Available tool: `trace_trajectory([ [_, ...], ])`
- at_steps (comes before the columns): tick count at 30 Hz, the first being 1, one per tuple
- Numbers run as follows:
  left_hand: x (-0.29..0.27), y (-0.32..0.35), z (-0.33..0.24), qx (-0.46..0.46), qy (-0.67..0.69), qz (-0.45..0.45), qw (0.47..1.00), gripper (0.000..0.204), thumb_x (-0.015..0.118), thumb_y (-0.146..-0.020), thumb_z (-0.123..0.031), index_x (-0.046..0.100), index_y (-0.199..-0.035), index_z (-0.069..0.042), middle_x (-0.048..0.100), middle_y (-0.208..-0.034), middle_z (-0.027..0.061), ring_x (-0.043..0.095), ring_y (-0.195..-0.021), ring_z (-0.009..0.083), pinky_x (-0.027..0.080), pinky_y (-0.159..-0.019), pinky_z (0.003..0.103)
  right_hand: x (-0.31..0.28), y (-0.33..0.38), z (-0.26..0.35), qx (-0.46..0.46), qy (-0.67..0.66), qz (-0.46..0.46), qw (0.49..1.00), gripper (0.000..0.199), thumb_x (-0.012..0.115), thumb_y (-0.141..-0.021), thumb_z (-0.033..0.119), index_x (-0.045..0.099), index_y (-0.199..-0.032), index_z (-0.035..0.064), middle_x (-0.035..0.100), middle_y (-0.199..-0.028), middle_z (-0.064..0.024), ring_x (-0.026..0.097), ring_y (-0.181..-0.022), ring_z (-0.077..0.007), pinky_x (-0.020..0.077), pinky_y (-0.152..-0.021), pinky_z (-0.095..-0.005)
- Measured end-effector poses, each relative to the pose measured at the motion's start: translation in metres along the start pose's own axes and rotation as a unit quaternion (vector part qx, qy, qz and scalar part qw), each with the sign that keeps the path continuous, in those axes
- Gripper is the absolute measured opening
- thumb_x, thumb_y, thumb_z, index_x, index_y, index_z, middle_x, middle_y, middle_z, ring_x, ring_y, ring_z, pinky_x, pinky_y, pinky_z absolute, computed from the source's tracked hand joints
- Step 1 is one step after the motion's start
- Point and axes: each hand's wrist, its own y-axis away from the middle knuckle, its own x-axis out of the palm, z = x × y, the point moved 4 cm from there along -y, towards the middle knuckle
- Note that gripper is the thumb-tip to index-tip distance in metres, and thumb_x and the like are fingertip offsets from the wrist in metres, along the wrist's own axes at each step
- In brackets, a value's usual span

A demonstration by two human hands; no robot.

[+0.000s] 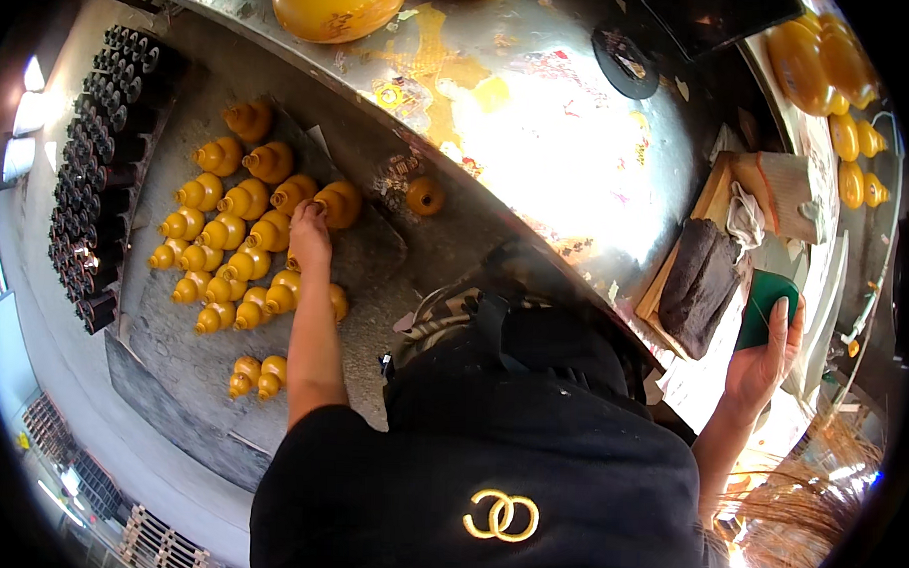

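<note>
Left hand (309, 234) fingers clamp an upright yellow gourd (337, 203), neck pointing left; right hand (767, 355) grips a green block (766, 307)

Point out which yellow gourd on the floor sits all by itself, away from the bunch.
The lone yellow gourd, lying right of the left hand near the metal table's edge. The other gourds stand packed together in rows further left.

Left arm stretched down and forward, left hand (310, 234) fingers closed at the tips, right arm bent out sideways, right hand (765, 357) curled in a grip
</note>
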Motion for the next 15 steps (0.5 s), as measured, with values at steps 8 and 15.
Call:
trace_trajectory([
  [8,-0.255,-0.042,-0.096,-0.015,0.287,-0.011,0.958,0.013,0.059,-0.089,-0.006,0.06,-0.095,0.005,0.063,-0.103,0.0094,0.059,-0.093,0.0189,0.046,-0.089,0.032,0.004,0.007,-0.032,0.153,-0.194,0.039,0.968,0.029,0.052,-0.095,0.022,0.051,-0.118,0.0049,0.059,-0.091,-0.0059,0.057,-0.077,-0.0169,0.0454,-0.066,-0.0314],
  [15,-0.413,-0.059,-0.246,0.217,0.371,-0.277,0.859,0.028,0.054,-0.097,-0.017,0.059,-0.111,0.007,0.059,-0.119,0.0144,0.061,-0.102,0.0219,0.051,-0.088,0.032,0.022,0.013,-0.039,0.296,-0.335,0.132,0.885,0.045,0.042,-0.097,0.048,0.046,-0.073,0.0098,0.045,-0.066,-0.0047,0.047,-0.052,-0.022,0.0367,-0.046,-0.0341],
])
